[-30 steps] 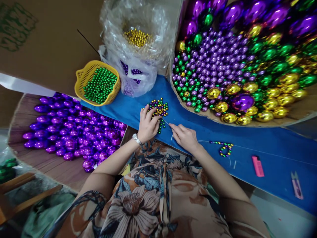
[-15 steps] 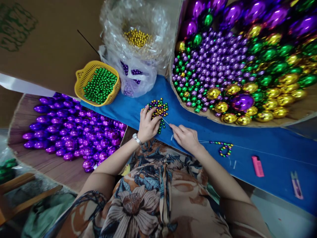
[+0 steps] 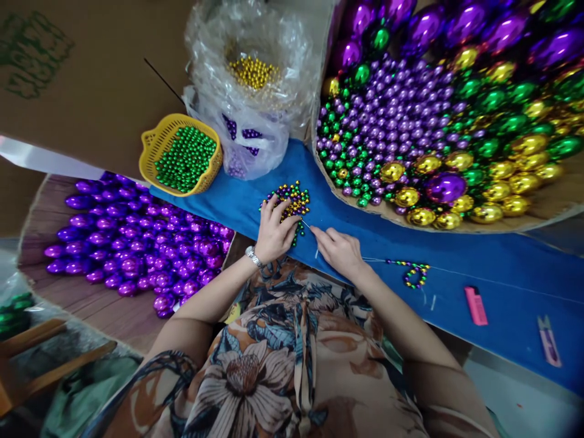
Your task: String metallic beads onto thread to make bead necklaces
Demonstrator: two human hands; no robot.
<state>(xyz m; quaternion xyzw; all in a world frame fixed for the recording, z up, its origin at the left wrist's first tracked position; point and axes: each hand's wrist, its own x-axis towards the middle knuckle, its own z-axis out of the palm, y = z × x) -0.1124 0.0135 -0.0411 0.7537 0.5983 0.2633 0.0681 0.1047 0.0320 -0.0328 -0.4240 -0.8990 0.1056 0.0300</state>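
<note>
My right hand [image 3: 338,250] pinches a thin needle [image 3: 306,224] between thumb and fingers, its tip pointing at my left hand. My left hand [image 3: 275,230] is over a small pile of beads [image 3: 294,199] in gold, purple and green, its fingers apart and the fingertips among the beads. The needle's tip is close to my left thumb; whether a bead is on it is too small to tell. From behind my right hand a thin thread [image 3: 374,260] leads right to a strung loop of beads [image 3: 414,277] lying on the blue cloth [image 3: 365,222].
A yellow basket [image 3: 212,176] of green beads and a clear plastic bag [image 3: 292,73] with gold and purple beads stand behind. Large baubles fill a carton [image 3: 319,115] at right and another [image 3: 39,255] at left. A pink lighter [image 3: 476,306] and thread snips [image 3: 549,342] lie right.
The needle and my right hand have shifted slightly left, and less of the needle shows between the hands. My left fingers have moved a little over the beads.
</note>
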